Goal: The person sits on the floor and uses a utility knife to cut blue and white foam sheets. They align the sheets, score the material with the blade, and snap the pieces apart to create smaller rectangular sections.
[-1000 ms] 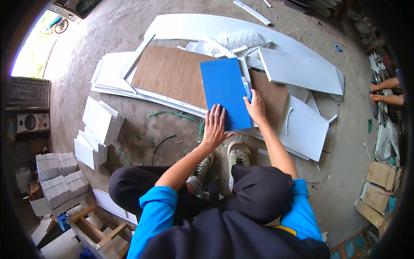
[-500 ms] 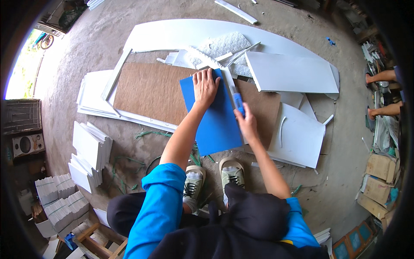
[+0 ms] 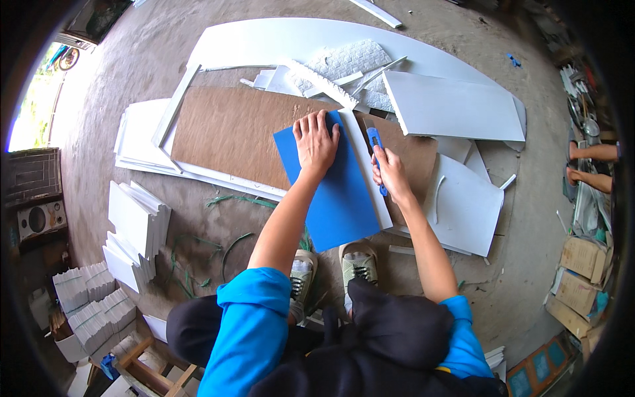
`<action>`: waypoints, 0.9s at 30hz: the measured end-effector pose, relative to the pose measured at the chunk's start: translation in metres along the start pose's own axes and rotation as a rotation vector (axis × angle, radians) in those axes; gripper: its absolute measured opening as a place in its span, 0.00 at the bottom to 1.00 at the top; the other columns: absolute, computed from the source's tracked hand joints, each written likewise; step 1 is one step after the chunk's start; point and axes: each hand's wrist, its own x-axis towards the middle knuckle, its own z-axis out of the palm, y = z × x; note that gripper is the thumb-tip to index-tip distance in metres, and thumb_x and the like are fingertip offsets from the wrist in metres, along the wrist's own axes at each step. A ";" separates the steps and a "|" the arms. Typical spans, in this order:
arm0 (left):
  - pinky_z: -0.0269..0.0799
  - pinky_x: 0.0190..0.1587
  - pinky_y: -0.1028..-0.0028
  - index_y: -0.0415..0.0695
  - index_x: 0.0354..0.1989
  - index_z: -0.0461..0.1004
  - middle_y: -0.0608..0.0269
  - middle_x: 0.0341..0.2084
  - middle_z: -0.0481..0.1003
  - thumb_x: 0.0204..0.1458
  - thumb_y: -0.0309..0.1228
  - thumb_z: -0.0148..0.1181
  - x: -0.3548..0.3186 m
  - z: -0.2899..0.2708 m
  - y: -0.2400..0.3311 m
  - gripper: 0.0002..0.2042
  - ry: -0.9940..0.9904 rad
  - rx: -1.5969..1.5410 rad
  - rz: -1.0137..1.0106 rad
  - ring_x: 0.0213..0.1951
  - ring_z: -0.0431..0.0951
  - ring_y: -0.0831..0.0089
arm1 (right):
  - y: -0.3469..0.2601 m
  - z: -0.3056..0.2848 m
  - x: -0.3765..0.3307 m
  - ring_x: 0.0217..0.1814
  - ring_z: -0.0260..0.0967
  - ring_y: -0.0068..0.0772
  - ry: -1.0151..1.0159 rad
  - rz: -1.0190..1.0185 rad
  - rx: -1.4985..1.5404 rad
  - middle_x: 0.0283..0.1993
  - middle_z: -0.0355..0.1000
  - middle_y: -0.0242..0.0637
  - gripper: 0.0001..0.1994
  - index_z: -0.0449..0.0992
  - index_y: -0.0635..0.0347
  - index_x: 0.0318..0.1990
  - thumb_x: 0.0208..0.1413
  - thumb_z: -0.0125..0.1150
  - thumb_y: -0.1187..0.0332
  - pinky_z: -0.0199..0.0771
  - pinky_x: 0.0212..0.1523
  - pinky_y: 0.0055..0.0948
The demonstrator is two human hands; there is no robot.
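My left hand (image 3: 317,142) lies flat with fingers apart on the upper part of a blue rectangular sheet (image 3: 340,205). Along the sheet's right edge a narrow white strip (image 3: 366,169) sticks out from beneath it. My right hand (image 3: 391,173) is wrapped round a blue utility knife (image 3: 376,142), held just right of that strip with its blade end pointing away from me. Under the sheet and the strip lies a brown wooden board (image 3: 231,129), which shows on both sides of them.
White foam sheets (image 3: 278,43) and a thick white slab (image 3: 456,102) lie round the board with offcuts. Stacked white pieces (image 3: 135,215) stand at left, with bundled strips (image 3: 99,314) nearer me. Cardboard boxes (image 3: 582,258) line the right, below another person's legs (image 3: 595,152).
My right hand has drawn the knife toward me and right, off the blue sheet's edge. More of the white strip now shows beside that edge. My left hand stays on the sheet.
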 end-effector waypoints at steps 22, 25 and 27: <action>0.51 0.52 0.61 0.49 0.48 0.66 0.56 0.38 0.64 0.49 0.41 0.49 0.002 -0.001 0.001 0.19 0.011 -0.029 -0.043 0.45 0.63 0.61 | -0.034 0.047 0.046 0.30 0.71 0.55 0.044 -0.377 -1.339 0.24 0.71 0.53 0.15 0.60 0.65 0.42 0.58 0.39 0.61 0.71 0.31 0.49; 0.51 0.52 0.61 0.49 0.48 0.66 0.55 0.37 0.64 0.49 0.41 0.49 0.002 -0.001 -0.001 0.19 0.021 -0.020 -0.037 0.45 0.63 0.61 | -0.039 0.050 0.052 0.32 0.71 0.54 0.012 -0.361 -1.333 0.26 0.71 0.54 0.14 0.62 0.66 0.41 0.57 0.39 0.62 0.71 0.32 0.48; 0.51 0.52 0.61 0.49 0.48 0.66 0.56 0.37 0.64 0.49 0.41 0.49 0.003 -0.002 0.000 0.18 0.004 -0.019 -0.043 0.45 0.63 0.61 | -0.042 0.050 0.060 0.33 0.71 0.53 -0.020 -0.334 -1.336 0.28 0.72 0.54 0.14 0.63 0.67 0.41 0.57 0.40 0.63 0.72 0.33 0.46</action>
